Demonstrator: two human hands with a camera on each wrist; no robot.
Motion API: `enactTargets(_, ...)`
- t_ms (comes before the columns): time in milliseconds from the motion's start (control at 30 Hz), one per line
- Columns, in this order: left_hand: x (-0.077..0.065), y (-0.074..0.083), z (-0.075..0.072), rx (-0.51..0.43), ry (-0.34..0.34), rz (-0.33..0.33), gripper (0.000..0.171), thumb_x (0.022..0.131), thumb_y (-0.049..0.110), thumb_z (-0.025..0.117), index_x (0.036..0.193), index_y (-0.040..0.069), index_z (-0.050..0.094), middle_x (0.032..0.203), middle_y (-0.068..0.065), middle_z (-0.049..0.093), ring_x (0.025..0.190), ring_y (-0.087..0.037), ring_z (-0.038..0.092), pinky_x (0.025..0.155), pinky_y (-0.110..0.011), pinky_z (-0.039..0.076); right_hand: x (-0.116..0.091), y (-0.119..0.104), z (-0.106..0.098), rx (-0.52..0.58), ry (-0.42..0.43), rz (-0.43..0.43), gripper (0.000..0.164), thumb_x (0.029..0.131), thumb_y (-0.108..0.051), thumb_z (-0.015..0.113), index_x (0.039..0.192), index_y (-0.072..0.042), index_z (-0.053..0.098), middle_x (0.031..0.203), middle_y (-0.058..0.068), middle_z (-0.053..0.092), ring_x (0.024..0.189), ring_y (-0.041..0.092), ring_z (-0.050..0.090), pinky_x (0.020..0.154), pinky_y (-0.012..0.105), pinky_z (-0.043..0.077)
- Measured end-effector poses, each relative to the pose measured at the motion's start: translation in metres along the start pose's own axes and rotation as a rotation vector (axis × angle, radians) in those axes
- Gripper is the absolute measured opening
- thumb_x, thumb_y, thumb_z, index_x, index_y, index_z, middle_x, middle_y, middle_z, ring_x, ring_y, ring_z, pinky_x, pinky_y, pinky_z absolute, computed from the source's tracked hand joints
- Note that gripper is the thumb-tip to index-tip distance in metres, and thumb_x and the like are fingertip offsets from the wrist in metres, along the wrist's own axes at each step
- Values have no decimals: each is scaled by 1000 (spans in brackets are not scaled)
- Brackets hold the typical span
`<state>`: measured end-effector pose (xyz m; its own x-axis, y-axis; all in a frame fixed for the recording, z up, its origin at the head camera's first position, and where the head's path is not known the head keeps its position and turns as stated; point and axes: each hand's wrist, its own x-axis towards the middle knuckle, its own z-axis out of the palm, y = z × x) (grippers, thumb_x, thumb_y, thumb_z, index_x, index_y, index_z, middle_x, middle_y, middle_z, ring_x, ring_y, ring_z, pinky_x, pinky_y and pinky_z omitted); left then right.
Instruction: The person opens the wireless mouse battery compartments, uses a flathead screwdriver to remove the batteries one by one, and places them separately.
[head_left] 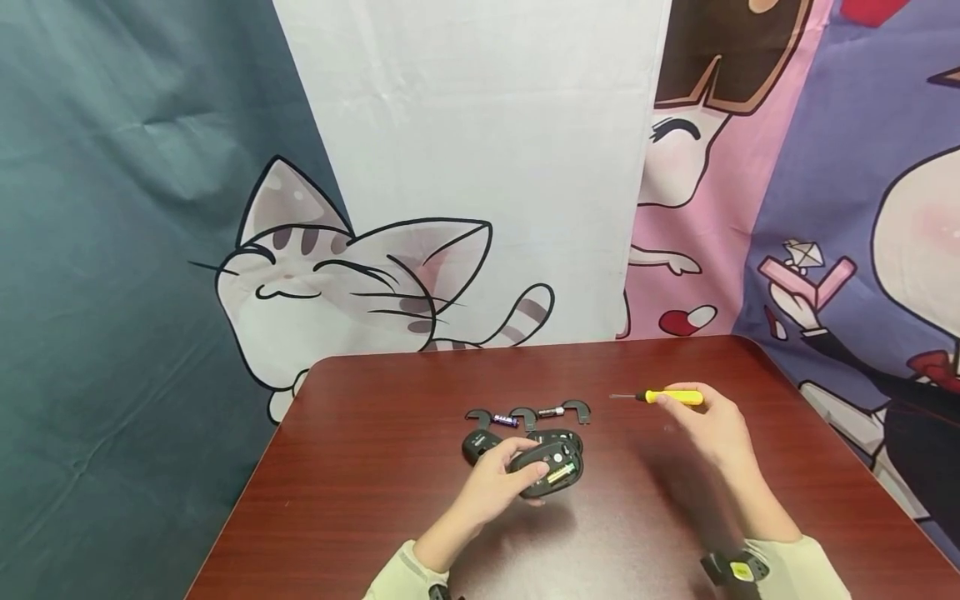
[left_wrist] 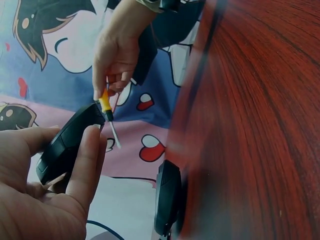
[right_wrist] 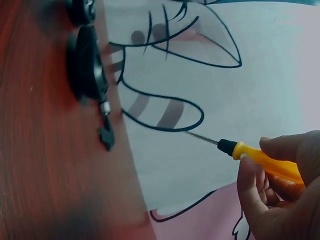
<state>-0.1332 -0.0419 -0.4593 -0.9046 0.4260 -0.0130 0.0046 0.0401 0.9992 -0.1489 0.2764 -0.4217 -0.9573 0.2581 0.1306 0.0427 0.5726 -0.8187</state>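
Observation:
In the head view, my left hand (head_left: 489,485) holds a black computer mouse (head_left: 546,452) above the table. The mouse's underside faces up, and a battery (head_left: 560,474) lies in its uncovered compartment. Off to the right, my right hand (head_left: 720,432) grips a screwdriver (head_left: 678,397) by its yellow handle, its thin metal shaft pointing left, apart from the mouse. The left wrist view shows the held mouse (left_wrist: 70,142) edge-on between thumb and fingers. In the right wrist view, fingers and thumb pinch the screwdriver (right_wrist: 267,164) handle.
Two more black mice (head_left: 477,446) (head_left: 564,436) lie on the red-brown table (head_left: 360,467). Behind them is a row of three curved black covers (head_left: 577,408) with two batteries (head_left: 506,421) (head_left: 551,412) between. A cartoon-printed cloth (head_left: 480,125) hangs behind the table.

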Motion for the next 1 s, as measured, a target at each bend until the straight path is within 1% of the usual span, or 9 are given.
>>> enactTargets(133,0,1,-1,15,3,4,44,87,29,66,122,4,55,101,-12,66,75,-20,67,66,-49,58,-4,-5,-1,110,4,-42,47,85,-45,65,115,-10,61,90,-10,65,67,9,67,61,20,55)
enactTargets(200,0,2,-2,23,5,1,45,87,31,66,122,5,56,101,-12,66,75,-20,67,66,-47,59,-5,-8,-2,188,-9,-64,46,86,-40,64,117,-6,59,89,-14,64,70,10,68,64,18,56)
enactTargets(267,1,3,-2,32,7,-2,46,87,33,66,122,6,56,101,-11,66,75,-19,67,65,-45,59,-7,-11,-2,257,-22,-86,45,88,-35,64,118,-3,57,89,-14,64,75,12,69,67,17,56)
enactTargets(367,1,4,-3,39,12,-8,46,86,34,66,122,6,57,100,-11,67,74,-19,68,65,-43,59,-9,-15,-3,344,-29,-109,43,89,-29,63,119,1,56,89,-10,67,79,13,69,70,16,56)
enactTargets(600,0,6,-3,43,26,1,44,87,32,66,121,5,58,99,-12,67,73,-19,67,64,-42,60,-16,-24,-5,618,-45,-120,37,88,-16,64,117,6,55,94,-5,69,79,8,69,76,16,55)
enactTargets(800,3,6,-3,36,33,-7,46,86,36,67,121,8,58,101,-11,66,77,-19,67,66,-43,59,-23,-32,-9,691,-61,-158,37,88,-11,63,117,10,52,95,-3,69,80,12,69,78,18,55)
enactTargets(900,3,7,-3,28,34,2,45,86,35,66,121,8,58,101,-12,66,77,-20,67,66,-42,60,-27,-36,-10,732,-61,-185,33,88,-7,62,114,10,53,94,0,69,79,13,69,78,20,55)
enactTargets(1000,3,10,-3,26,38,7,44,86,34,66,121,7,58,101,-13,66,75,-20,67,66,-41,60,-31,-40,-11,746,-53,-210,26,88,-4,61,111,8,54,91,0,69,77,14,69,77,20,56)
